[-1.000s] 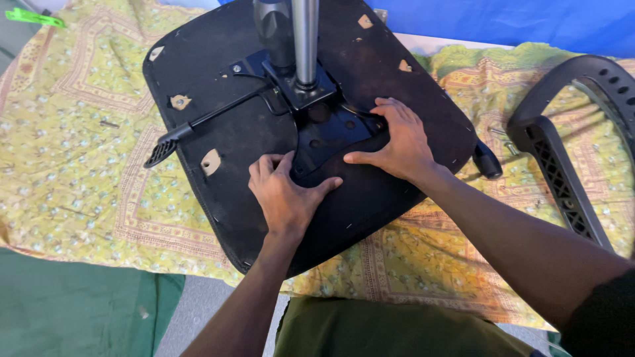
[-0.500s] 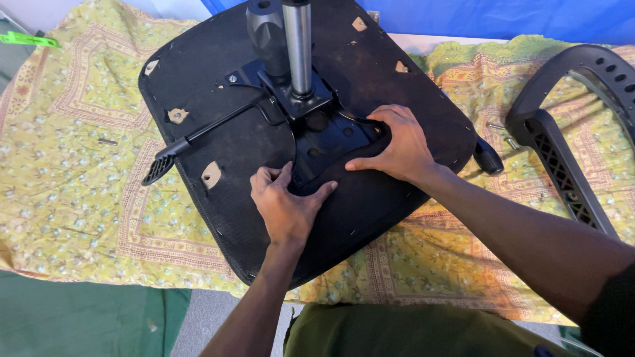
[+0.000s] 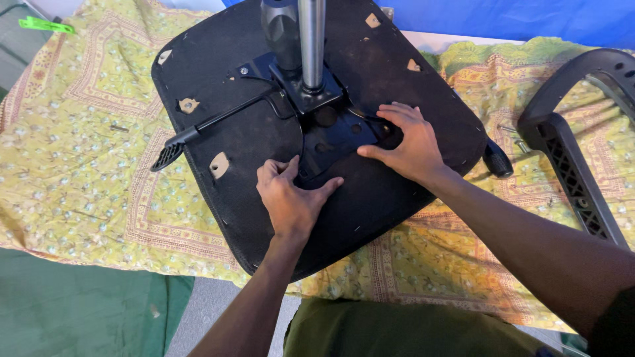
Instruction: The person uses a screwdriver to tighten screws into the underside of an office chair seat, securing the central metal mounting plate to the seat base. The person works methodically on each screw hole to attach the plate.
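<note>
Both hands — left hand point(image 3: 291, 198), right hand point(image 3: 403, 142) — seemingly flat on mechanism plate point(image 3: 331, 132)

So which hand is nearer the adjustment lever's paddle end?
Left. The left hand rests right of the lever paddle; the right hand sits farther right, beyond the mounting plate.

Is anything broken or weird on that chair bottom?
Yes. The upturned black seat has torn patches showing tan underneath, such as one beside the lever. Loose screws lie on the yellow cloth.
</note>
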